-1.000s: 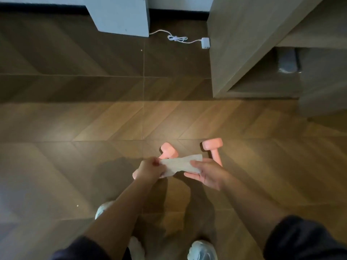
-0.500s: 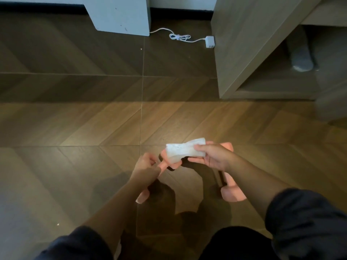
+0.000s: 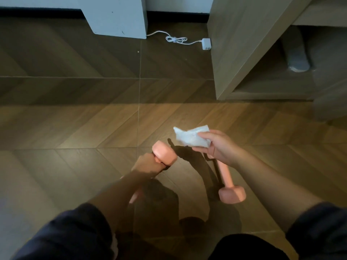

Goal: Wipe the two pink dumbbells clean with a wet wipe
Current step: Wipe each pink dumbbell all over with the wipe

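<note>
Two smooth pink dumbbells (image 3: pixel 232 194), crumpled white wipe (image 3: pixel 191 136)

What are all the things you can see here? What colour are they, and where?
held dumbbell: one, pink, gripped by the left hand
second dumbbell: one, pink, lying on the floor, partly behind the right hand
wet wipe: one, white, pinched in the right hand
charger: one, white, with its cable, on the floor beside the cabinet
cabinet: one, light wood, top right
grey thing: one, grey, in the cabinet's open shelf; unclear what it is
pale block: one, pale grey, top middle
floor: one, brown wood, underneath everything
sleeves: two, dark, bottom corners
left hand: one, bare, lower middle
right hand: one, bare, right of middle
</note>
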